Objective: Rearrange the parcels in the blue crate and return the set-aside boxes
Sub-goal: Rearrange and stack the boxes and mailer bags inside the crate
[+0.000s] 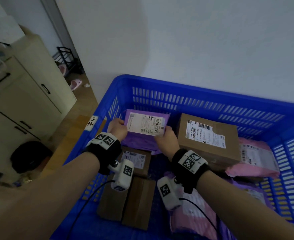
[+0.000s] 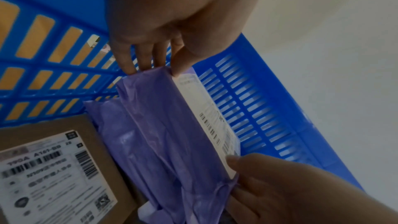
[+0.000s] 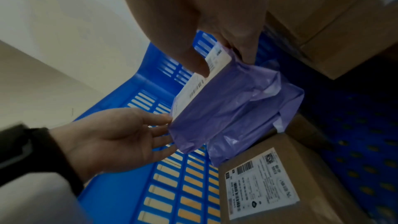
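Note:
A purple plastic-wrapped parcel (image 1: 142, 135) with a white shipping label is held over the far-left corner of the blue crate (image 1: 177, 84). My left hand (image 1: 120, 125) pinches its left end, thumb on the label side and fingers behind. My right hand (image 1: 166, 134) pinches the right end near the barcode. The left wrist view shows the left hand (image 2: 163, 67) on the parcel (image 2: 161, 134), whose lower edge hangs beside a small labelled cardboard box (image 2: 53, 168). The right wrist view shows the right hand (image 3: 226, 60) on the same parcel (image 3: 226, 108).
A large labelled cardboard box (image 1: 208, 137) stands right of the parcel, with a pink mailer (image 1: 257, 160) beyond it. Two plain cardboard boxes (image 1: 127, 200) and pink and purple mailers (image 1: 191, 215) lie near me. A cream cabinet (image 1: 21, 101) stands left of the crate.

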Demonstrator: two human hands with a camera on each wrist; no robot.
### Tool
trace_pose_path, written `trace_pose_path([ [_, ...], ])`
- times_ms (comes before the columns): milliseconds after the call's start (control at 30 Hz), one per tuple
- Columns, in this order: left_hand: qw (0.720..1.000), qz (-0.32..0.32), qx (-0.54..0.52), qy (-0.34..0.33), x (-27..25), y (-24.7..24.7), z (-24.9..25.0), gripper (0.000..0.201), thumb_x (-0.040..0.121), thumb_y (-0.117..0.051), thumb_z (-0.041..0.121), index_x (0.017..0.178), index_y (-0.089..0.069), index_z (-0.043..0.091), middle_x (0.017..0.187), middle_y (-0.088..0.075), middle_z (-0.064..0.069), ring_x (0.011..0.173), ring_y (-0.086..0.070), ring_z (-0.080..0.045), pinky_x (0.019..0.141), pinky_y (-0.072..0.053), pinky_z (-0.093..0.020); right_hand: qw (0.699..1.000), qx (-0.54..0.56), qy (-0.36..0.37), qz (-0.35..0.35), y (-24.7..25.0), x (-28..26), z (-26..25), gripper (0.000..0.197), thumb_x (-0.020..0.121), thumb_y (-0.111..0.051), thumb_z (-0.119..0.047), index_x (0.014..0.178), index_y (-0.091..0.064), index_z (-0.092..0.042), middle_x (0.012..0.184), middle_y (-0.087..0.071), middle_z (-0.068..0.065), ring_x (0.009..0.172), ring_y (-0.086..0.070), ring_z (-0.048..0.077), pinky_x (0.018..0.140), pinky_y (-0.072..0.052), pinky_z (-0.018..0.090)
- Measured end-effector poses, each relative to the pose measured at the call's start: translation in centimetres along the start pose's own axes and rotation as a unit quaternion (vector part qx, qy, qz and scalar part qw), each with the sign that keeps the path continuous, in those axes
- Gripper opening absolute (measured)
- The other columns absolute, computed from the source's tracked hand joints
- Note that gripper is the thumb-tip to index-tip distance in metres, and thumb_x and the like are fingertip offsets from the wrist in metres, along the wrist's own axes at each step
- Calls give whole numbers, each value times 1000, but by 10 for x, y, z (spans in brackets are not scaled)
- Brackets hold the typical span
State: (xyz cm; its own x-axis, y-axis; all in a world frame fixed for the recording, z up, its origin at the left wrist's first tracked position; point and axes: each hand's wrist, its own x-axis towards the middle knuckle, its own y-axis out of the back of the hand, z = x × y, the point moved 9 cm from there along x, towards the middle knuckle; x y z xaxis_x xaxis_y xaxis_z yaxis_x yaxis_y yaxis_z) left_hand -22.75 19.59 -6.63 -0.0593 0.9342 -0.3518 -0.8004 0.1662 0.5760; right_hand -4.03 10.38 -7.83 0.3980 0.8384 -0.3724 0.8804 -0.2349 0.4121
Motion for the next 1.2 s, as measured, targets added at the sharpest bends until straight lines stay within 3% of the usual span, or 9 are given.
trace_pose_path([
  [133,998,-44,-31,19,16,-17,-6,36,90,-52,3,126,-55,1,122,-60,-21,107,-60,-32,90,-51,-38,998,37,-47,1,-12,16,8,45,89,-53,-7,130,-36,1,133,-49,17,114,-55,31,69,-46,29],
  [267,995,-97,-24,26,26,-37,-12,48,92,-48,2,139,-42,6,137,-51,-17,117,-55,-33,99,-49,-44,996,46,-77,11,-22,28,17,50,89,-53,-7,133,-32,0,134,-47,16,121,-50,33,64,-49,31],
  [367,994,-109,-16,28,33,-46,-17,53,88,-51,3,140,-41,8,138,-49,-14,124,-51,-32,104,-44,-45,996,41,-77,27,-28,30,17,50,87,-51,-5,133,-32,0,134,-46,18,122,-48,35,89,-52,48],
  [467,993,-116,15,15,62,-61,-41,60,78,-53,14,137,-46,17,141,-48,-11,126,-49,-32,106,-42,-46,996,52,-68,28,-30,31,17,51,86,-49,-1,134,-31,3,134,-46,18,124,-48,33,98,-47,46],
  [767,997,-51,24,-58,2,-22,12,42,86,-52,8,127,-54,9,128,-57,-16,114,-57,-31,96,-50,-38,997,28,1,-78,-25,1,7,59,87,-57,-9,141,-32,-6,135,-51,7,118,-54,24,95,-48,33],
  [867,994,-64,28,-81,-18,-20,25,36,87,-49,3,122,-58,10,122,-58,-12,106,-59,-29,79,-48,-29,993,-9,11,-118,-17,-24,11,55,92,-55,-9,142,-32,-4,134,-48,4,118,-51,20,93,-44,30],
  [933,987,-117,69,-89,-33,-30,25,25,86,-54,3,108,-67,5,97,-64,-9,87,-62,-24,72,-50,-26,991,-29,21,-131,-11,-36,18,44,91,-56,-5,133,-46,-1,130,-54,11,116,-54,21,90,-43,23],
  [1033,950,-268,156,-28,-59,-62,-4,12,90,-55,8,96,-65,7,76,-62,-3,63,-57,-14,56,-49,-21,979,-60,1,-193,-20,-50,45,29,89,-56,1,117,-60,6,102,-62,13,80,-58,11,71,-43,13],
  [1200,881,-390,267,25,-83,-93,-63,15,89,-56,14,97,-66,7,81,-60,-8,70,-56,-21,61,-45,-27,956,-121,-97,-251,-35,-57,105,33,87,-59,-2,120,-58,0,90,-59,16,78,-56,20,67,-47,26],
])
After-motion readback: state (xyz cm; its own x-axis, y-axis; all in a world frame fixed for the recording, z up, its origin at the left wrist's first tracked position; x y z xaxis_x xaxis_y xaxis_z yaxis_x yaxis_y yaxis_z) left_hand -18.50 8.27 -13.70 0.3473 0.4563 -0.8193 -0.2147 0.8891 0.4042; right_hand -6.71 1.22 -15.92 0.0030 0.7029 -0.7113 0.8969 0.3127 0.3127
